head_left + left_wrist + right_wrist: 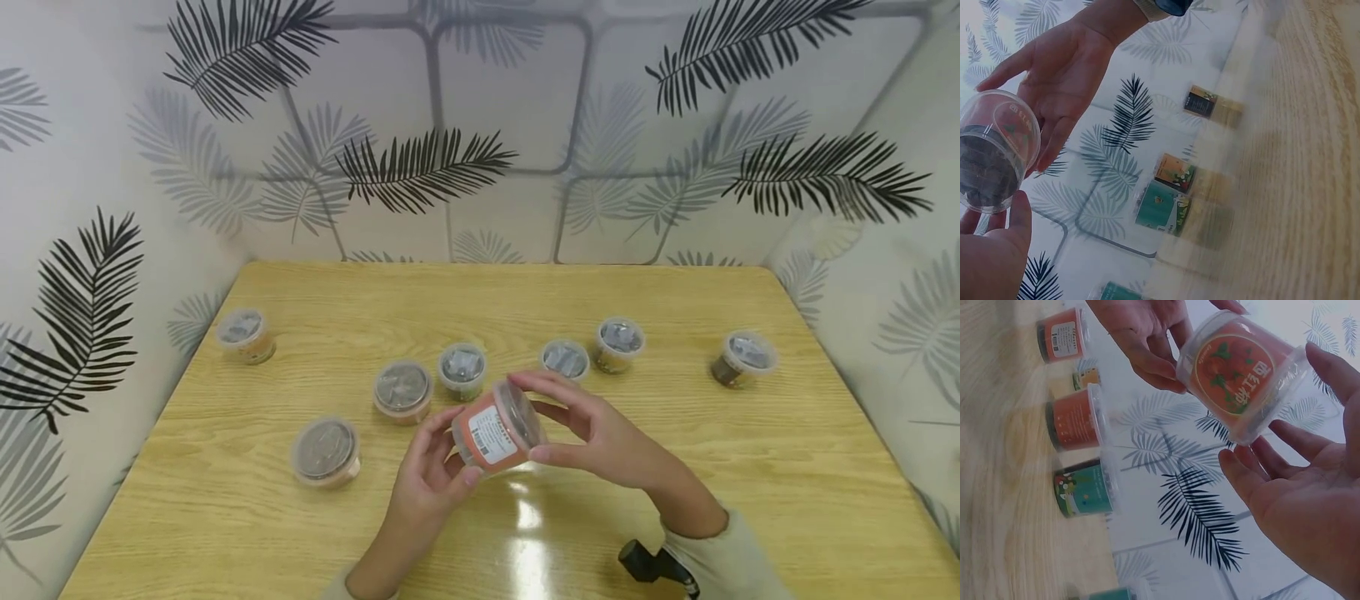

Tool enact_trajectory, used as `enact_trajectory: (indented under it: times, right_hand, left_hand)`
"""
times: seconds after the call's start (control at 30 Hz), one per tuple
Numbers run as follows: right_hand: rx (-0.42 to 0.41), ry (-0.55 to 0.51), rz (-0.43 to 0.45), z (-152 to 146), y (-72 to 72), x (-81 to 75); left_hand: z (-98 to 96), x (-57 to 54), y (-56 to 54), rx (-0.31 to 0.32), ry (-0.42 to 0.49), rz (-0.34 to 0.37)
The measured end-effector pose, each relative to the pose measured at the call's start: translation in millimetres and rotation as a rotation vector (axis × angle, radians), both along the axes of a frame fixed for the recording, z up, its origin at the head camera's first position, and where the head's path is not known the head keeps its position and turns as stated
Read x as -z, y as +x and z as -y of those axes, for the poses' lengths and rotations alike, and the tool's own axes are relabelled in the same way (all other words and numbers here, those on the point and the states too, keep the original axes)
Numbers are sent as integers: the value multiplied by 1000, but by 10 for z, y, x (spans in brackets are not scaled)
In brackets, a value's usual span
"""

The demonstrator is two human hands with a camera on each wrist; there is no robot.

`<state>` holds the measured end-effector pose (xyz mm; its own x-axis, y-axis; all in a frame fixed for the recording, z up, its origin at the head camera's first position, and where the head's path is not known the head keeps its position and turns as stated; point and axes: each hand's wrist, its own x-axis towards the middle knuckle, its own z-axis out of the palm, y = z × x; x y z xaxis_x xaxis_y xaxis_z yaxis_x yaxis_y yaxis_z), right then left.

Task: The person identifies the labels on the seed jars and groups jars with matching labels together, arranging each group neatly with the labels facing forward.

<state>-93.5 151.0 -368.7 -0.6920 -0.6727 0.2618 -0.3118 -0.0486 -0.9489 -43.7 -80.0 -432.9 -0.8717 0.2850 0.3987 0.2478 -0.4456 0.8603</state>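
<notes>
A clear-lidded plastic tub [487, 433] with an orange-red label is held tilted above the table, its lid facing right. In the head view a white barcode sticker shows on its side; the right wrist view shows a tomato picture on the tub [1235, 372]. My left hand [431, 479] grips the tub near its base, thumb in front. My right hand [600, 429] holds the lid's rim between the thumb below and fingers above. In the left wrist view, the tub's dark end [985, 172] sits between my left hand [991, 262] and right hand [1063, 72].
Two wider lidded tubs, one front left [326, 454] and one behind it [403, 390], stand on the wooden table [225, 517]. Smaller tubs stand farther back, including ones at far left [246, 336] and right [742, 358]. A leaf-patterned covering [510, 100] surrounds the table's back and sides.
</notes>
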Motion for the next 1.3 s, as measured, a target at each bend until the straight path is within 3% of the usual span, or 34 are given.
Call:
enact_trajectory:
  times: [0.17,0.33,0.47,0.77,1.03,1.3]
  right_hand:
    - [-25,9,-32,-43,2,-23]
    - [-41,15,-21,-66,-2,-20]
    - [-11,37,0,-63,2,-13]
    - [67,44,29,-2,37,-24]
    - [86,68,48,0,42,-18]
    - [21,57,25,-24,42,-34]
  left_hand:
    - [11,8,-15,-4,5,0]
    - [25,16,-10,34,7,1]
    - [42,13,3,55,-16,17]
    - [72,-12,-11,66,-14,-26]
    - [33,-45,1,32,-10,-29]
    - [27,-43,9,4,-12,-7]
